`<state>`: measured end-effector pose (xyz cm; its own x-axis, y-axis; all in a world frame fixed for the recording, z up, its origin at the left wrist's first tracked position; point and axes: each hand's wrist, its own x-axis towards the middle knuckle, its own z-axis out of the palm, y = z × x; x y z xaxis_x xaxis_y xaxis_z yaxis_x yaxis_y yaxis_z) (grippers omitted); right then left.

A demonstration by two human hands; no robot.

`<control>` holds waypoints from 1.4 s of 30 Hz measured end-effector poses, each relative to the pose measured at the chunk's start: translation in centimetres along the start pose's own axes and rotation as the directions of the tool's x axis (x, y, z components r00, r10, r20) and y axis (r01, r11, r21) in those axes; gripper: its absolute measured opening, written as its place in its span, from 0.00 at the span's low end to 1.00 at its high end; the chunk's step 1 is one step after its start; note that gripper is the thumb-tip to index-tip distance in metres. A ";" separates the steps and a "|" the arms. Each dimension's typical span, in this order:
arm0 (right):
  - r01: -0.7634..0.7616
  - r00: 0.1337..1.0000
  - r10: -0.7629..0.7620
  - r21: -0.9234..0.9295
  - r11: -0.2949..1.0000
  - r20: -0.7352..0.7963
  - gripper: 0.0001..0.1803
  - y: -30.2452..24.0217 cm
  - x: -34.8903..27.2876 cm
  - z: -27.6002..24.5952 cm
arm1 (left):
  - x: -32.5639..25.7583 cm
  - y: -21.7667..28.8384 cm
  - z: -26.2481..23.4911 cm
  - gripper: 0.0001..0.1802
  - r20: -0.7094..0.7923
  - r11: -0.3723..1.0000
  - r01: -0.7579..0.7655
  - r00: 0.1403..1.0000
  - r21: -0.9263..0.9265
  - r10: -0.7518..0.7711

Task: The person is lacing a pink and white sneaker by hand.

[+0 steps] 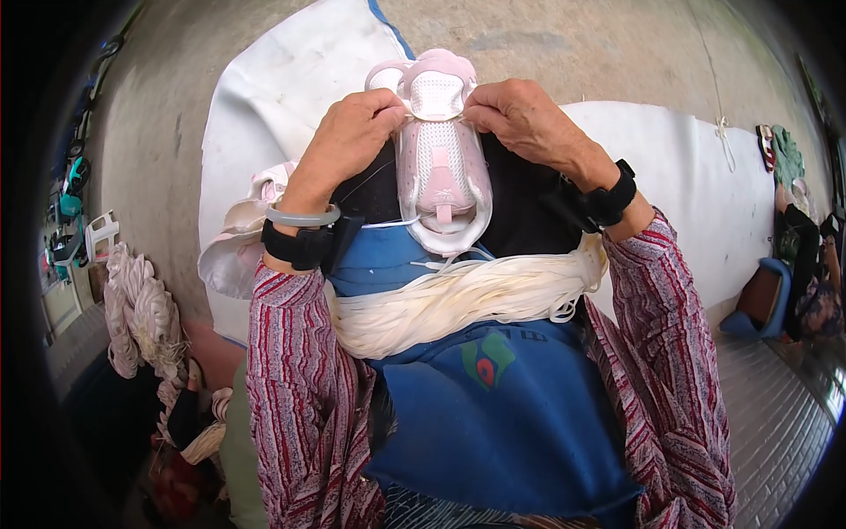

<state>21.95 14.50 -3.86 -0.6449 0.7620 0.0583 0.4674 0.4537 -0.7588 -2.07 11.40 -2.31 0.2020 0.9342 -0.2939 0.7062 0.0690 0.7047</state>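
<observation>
A pink and white shoe [441, 159] stands toe-up on my lap, over the blue apron [502, 414]. My left hand [348, 137] pinches a white lace [412, 115] at the shoe's left side near the toe. On the opposite side, my right hand [520, 115] pinches the same lace, so both hands hold it taut across the mesh front. A thick bundle of white laces [458, 304] lies across my lap below the shoe. Black bands sit on both wrists.
A white sheet [696, 185] covers the concrete floor ahead. More pink shoe parts [247, 229] lie at my left. Hanks of white lace [141, 317] pile at the lower left. A seated person [806, 264] and a blue stool [758, 304] are at the right.
</observation>
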 end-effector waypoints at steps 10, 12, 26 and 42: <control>-0.039 0.997 0.031 -0.120 0.992 -0.067 0.12 -0.5 -0.6 1.2 | -0.7 0.8 0.8 0.14 -0.136 0.983 -0.058 0.987 0.175 0.082; 0.029 0.992 -0.061 -0.273 0.961 -0.109 0.11 -0.5 -0.9 1.8 | -0.5 0.4 1.0 0.14 -0.142 0.995 -0.023 0.989 0.094 0.036; -0.222 0.969 0.220 -0.010 0.975 -0.109 0.14 -1.5 -0.6 1.4 | -1.1 -0.6 1.6 0.16 -0.181 0.993 0.080 0.979 -0.083 -0.093; -0.139 0.957 0.124 -0.040 0.989 -0.262 0.16 -2.1 -1.5 2.8 | -3.0 1.0 2.8 0.13 -0.366 0.980 -0.127 0.914 0.156 0.177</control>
<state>20.26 11.08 -4.21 -0.4009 0.9066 0.1317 0.5764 0.3613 -0.7329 -0.07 7.66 -2.46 0.0613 0.9939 0.0921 0.7716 -0.1057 0.6272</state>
